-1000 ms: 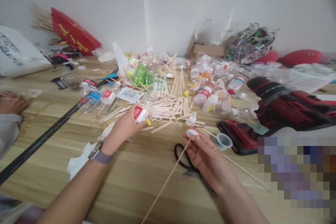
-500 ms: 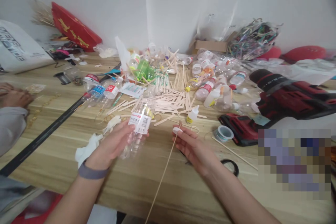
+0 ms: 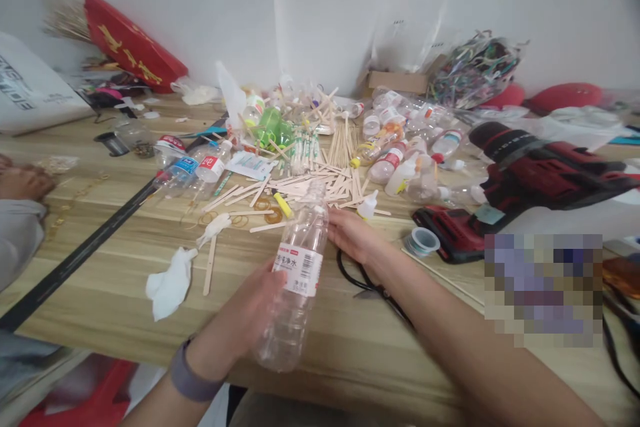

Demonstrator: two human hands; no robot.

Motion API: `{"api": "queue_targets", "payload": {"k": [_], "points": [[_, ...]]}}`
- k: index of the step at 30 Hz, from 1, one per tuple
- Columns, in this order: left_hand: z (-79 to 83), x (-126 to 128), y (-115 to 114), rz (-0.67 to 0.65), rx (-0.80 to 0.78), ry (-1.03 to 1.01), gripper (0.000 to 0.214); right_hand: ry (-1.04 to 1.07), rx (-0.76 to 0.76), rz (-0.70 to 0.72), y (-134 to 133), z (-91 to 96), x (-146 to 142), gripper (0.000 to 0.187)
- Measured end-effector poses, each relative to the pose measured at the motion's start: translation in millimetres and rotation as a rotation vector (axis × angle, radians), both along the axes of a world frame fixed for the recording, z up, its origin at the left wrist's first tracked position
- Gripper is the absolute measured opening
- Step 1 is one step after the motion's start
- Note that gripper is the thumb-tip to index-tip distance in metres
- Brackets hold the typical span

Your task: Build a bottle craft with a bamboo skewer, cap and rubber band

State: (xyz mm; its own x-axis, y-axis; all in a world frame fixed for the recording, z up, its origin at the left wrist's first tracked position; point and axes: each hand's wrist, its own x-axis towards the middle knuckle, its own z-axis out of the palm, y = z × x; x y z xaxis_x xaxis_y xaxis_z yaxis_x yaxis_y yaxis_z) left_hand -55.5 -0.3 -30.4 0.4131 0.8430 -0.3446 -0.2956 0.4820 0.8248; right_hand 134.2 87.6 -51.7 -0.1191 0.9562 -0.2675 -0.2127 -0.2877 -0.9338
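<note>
A clear plastic bottle (image 3: 303, 307) with a white label tilts above the near part of the table. My left hand (image 3: 265, 300) is closed round its side. The bottle's open-looking neck (image 3: 317, 192) points away from me. Just right of the upper bottle is my right hand (image 3: 353, 233), its fingers bent and partly hidden behind the plastic. What those fingers hold cannot be made out. Black-handled scissors (image 3: 373, 288) lie beneath my right wrist.
Wooden craft sticks (image 3: 240, 197), several bottles (image 3: 390, 163) and a small glue bottle (image 3: 367, 205) lie ahead. A red cordless drill (image 3: 545, 173) and a wire spool (image 3: 423, 240) are at right. White gloves (image 3: 170, 283) lie left. Another person's hand (image 3: 23, 180) rests at far left.
The bottle in my left hand has come nearer and to the right. My right hand has moved up beside it; the white cap and thin stick it held no longer show clearly.
</note>
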Motion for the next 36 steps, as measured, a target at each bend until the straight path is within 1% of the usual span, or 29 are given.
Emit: {"api": "queue_targets", "payload": {"k": [2,4,6,9,11,12,13,15,17,18,20,23,25,27,30,33,36], "points": [[-0.1,1,0,0.024,0.015,0.036,0.036,-0.077,0.048,-0.008,-11,1.9,8,0.031],[2.3,-1,3,0.055,0.023,0.059,0.033,-0.188,0.102,-0.037,-28,5.4,24,0.025],[5.4,-4,6,0.079,0.041,0.104,0.03,-0.333,0.168,-0.063,-48,9.3,46,0.025],[5.6,-4,9,0.071,0.089,0.157,0.029,-0.647,0.283,-0.149,-73,12.7,86,0.029],[-0.1,1,8,0.032,0.109,0.131,0.032,-0.892,0.389,-0.234,-82,12.0,110,0.023],[-4.4,5,7,0.006,0.109,0.1,0.034,-1.002,0.443,-0.248,-84,11.0,119,0.021],[-9.2,10,5,-0.022,0.101,0.062,0.037,-1.1,0.493,-0.244,-84,9.7,126,0.019],[-18.5,20,-2,-0.057,0.078,-0.002,0.041,-1.263,0.582,-0.18,-81,7.2,135,0.017],[-24.8,29,-11,-0.065,0.061,-0.002,0.043,-1.395,0.646,-0.083,-79,6.3,139,0.017],[-26.3,33,-15,-0.074,0.052,0.032,0.044,-1.455,0.667,-0.038,-79,6.7,140,0.018],[-26.2,36,-22,-0.081,0.059,0.175,0.046,-1.568,0.685,0.029,-85,9.0,142,0.019],[-21.0,37,-26,-0.081,0.117,0.407,0.043,-1.711,0.676,0.079,-100,12.8,146,0.021],[-17.2,38,-25,-0.09,0.158,0.497,0.042,-1.782,0.659,0.1,-111,12.8,146,0.02],[-15.4,40,-22,-0.071,0.184,0.533,0.048,-1.846,0.626,0.119,-118,10.3,141,0.02],[-18.6,44,-20,0.024,0.197,0.514,0.064,-1.941,0.553,0.155,-119,5.1,126,0.016],[-26.6,45,-21,0.065,0.219,0.515,0.065,-2.029,0.483,0.199,-114,2.9,110,0.015],[-32.5,43,-25,0.106,0.273,0.619,0.066,-2.084,0.44,0.284,-108,5.2,103,0.018]]}}
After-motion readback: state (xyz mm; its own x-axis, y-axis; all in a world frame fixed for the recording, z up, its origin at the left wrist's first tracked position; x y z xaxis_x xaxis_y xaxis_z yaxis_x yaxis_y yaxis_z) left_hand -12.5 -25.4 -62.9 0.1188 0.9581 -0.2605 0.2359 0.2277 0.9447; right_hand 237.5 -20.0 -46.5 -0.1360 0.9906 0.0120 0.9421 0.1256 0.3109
